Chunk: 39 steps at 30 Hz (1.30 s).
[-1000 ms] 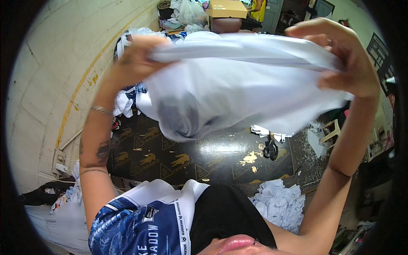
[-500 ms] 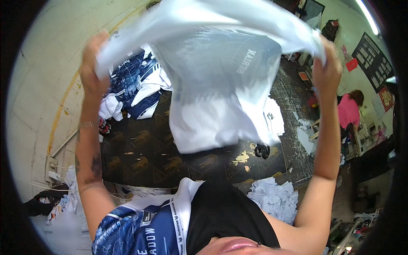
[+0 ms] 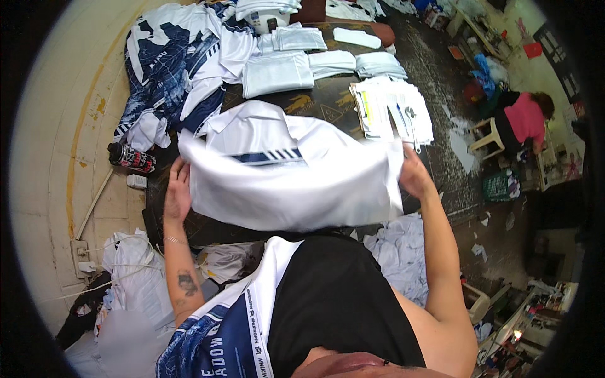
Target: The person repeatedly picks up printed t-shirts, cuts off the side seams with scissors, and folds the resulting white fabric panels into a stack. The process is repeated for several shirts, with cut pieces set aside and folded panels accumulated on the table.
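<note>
the left hand (image 3: 178, 192) grips the left edge of a white shirt (image 3: 293, 176), fingers curled around the cloth, and the right hand (image 3: 414, 173) pinches the shirt's right edge in a closed grasp, thumb side toward the fabric. stretched between the two hands, the shirt hangs just above the near part of a dark table (image 3: 328, 104) with gold motifs, its lower hem sagging toward the person's chest; a short band of navy and white diagonal stripes (image 3: 268, 155) crosses its upper face (whether the far edge already touches the tabletop cannot be told).

beyond the shirt, on the same table, lie several folded white garments (image 3: 277, 72) in neat stacks, and to their right a pile of white paper sheets (image 3: 391, 107) with a pair of scissors (image 3: 413, 126) on top. a heap of navy-and-white printed jerseys (image 3: 167, 69) spills over the table's left end. a dark spray can (image 3: 131, 157) lies on its side near the left hand, beside the pale wall. on the floor at far right, well apart, another person in a pink top (image 3: 523, 120) bends over by a small white stool (image 3: 482, 135).
</note>
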Motion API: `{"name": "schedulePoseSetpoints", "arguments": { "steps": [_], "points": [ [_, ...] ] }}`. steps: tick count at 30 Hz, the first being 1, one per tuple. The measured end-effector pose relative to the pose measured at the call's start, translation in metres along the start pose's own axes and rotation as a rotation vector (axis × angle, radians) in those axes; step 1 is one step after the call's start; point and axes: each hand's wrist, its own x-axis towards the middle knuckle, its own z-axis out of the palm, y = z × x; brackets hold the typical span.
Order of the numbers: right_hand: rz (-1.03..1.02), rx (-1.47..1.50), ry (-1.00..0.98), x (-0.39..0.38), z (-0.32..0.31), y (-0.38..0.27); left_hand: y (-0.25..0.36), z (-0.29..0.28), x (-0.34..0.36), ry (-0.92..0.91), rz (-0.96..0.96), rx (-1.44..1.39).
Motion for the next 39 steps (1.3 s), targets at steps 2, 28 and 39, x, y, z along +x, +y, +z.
{"name": "schedulePoseSetpoints", "arguments": {
  "steps": [2, 28, 39],
  "points": [
    [-0.109, 0.202, 0.055, 0.012, 0.004, 0.016, -0.021, 0.017, 0.016, 0.153, 0.051, 0.129],
    [-1.000, -0.281, 0.377, -0.048, -0.005, -0.431, 0.370, -0.264, -0.012, 0.363, 0.464, -0.522],
    [-0.978, -0.932, 0.604, -0.102, 0.002, -0.485, 0.395, -0.263, -0.038, 0.853, 0.361, 0.451]
  ]
}}
